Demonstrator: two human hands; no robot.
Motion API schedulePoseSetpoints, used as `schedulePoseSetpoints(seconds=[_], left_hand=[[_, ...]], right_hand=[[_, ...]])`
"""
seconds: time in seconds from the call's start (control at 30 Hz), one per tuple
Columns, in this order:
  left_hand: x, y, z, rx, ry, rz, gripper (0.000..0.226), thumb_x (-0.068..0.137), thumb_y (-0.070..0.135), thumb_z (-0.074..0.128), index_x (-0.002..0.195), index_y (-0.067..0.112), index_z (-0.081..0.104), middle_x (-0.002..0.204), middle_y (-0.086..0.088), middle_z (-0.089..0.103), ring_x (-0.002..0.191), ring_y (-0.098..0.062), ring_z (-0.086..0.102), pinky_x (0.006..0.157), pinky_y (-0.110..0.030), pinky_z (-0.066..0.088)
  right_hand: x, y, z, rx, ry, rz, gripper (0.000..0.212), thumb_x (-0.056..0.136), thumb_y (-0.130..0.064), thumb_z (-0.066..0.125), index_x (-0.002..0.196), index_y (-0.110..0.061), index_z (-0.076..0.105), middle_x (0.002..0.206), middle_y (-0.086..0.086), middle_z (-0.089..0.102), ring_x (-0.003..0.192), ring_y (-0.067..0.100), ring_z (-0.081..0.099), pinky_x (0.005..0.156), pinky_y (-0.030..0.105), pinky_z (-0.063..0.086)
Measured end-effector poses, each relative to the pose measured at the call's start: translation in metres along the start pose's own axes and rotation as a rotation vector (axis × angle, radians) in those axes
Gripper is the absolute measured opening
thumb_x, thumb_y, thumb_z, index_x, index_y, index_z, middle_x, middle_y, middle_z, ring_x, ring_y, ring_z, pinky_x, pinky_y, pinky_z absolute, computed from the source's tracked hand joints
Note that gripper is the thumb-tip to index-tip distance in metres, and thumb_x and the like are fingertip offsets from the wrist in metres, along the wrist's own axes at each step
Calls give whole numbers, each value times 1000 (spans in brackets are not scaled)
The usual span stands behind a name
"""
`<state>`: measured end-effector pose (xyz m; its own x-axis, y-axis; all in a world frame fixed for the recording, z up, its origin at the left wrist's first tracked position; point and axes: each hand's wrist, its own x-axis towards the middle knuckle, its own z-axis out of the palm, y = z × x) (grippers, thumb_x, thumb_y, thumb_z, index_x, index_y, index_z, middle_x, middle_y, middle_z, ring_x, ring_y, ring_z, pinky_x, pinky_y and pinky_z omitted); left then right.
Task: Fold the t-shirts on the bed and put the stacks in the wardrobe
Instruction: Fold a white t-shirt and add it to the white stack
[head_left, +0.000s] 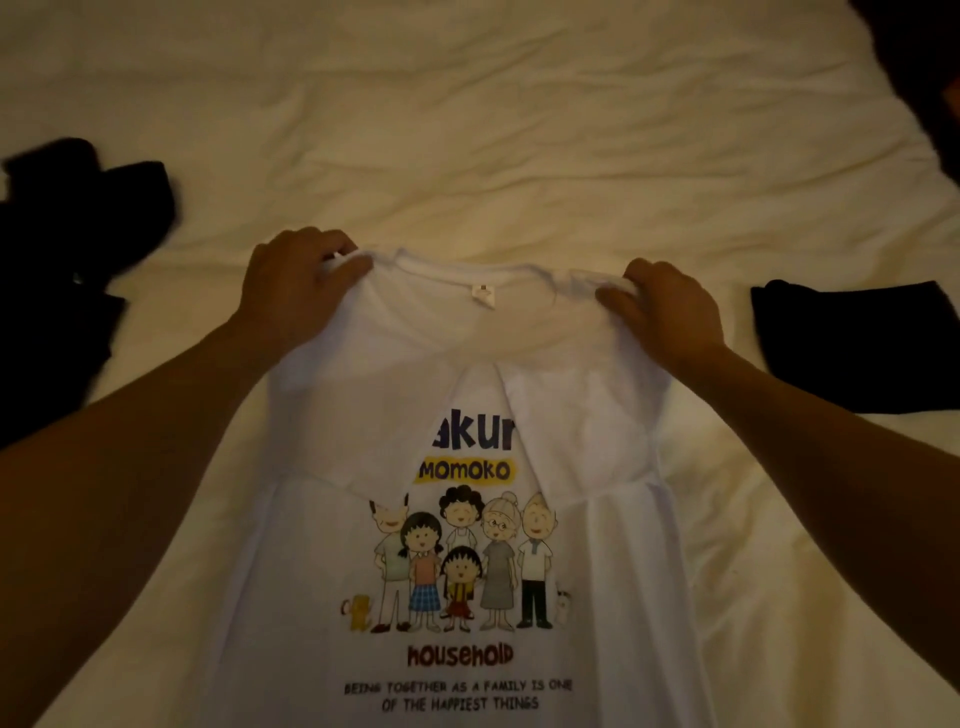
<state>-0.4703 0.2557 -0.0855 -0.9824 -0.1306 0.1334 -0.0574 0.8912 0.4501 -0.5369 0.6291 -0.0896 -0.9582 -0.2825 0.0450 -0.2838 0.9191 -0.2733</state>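
White cotton t-shirt with cartoon family print (467, 519) lies centre frame on cream wrinkled bedsheet (519, 130). Left hand (296, 291) and right hand (665, 312) each grip a shoulder. Dark crumpled garment (67, 260) at left; dark folded garment (857, 343) at right.

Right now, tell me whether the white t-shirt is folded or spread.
Partly folded: the white t-shirt has both sleeves turned inward over its print; its body lies full length.
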Motion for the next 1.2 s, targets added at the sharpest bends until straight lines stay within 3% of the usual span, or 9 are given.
schedulePoseSetpoints(seconds=[0.23,0.43,0.67,0.83,0.93,1.03,1.13,1.2], left_hand=[[-60,13,-17,53,68,105,43,97,48,41,97,14,67,89,-9,65,90,-36,58,80,-44,38],[-148,15,-24,73,-25,248,35,87,35,44,96,12,68,84,-4,63,79,-29,57,68,-36,33],[-244,-20,22,148,-213,361,19,84,31,47,90,22,63,84,2,56,80,-21,50,65,-31,24],[-275,-31,32,111,-308,332,22,81,42,52,90,27,66,89,8,56,80,-22,60,65,-30,33],[-267,-28,23,73,-157,116,37,82,56,53,94,24,67,92,5,60,84,-20,59,71,-36,43],[-235,-22,15,-19,85,-318,42,89,50,61,112,15,62,106,-10,61,96,-31,57,84,-45,47],[-198,-18,12,-325,91,-732,46,89,41,69,122,10,58,116,-14,62,107,-35,58,93,-43,47],[-185,-20,19,-391,21,-832,44,91,41,67,118,7,62,112,-13,64,106,-34,59,90,-39,46]], right_hand=[[-69,-4,-11,183,202,-66,43,96,-49,42,86,-11,58,75,1,46,68,19,45,61,31,34],[-165,-6,11,195,214,-135,35,96,-39,45,85,-10,62,76,-2,49,65,15,45,61,28,36],[-260,14,62,-26,65,-208,34,95,-38,42,89,-15,66,83,2,54,73,24,53,66,30,32],[-287,18,66,-88,-72,-192,31,89,-41,44,101,-21,65,93,0,54,81,23,55,71,34,40],[-286,16,54,59,-99,-158,36,90,-46,47,105,-19,66,98,-1,59,86,19,57,73,31,41],[-259,12,44,278,37,153,43,92,-44,49,114,-9,62,103,6,60,91,24,58,76,39,48],[-215,11,44,367,-35,526,52,94,-44,60,129,-6,50,116,13,56,104,30,57,89,46,50],[-193,8,46,529,-125,717,51,92,-46,62,122,-6,52,108,9,57,101,30,57,87,42,49]])
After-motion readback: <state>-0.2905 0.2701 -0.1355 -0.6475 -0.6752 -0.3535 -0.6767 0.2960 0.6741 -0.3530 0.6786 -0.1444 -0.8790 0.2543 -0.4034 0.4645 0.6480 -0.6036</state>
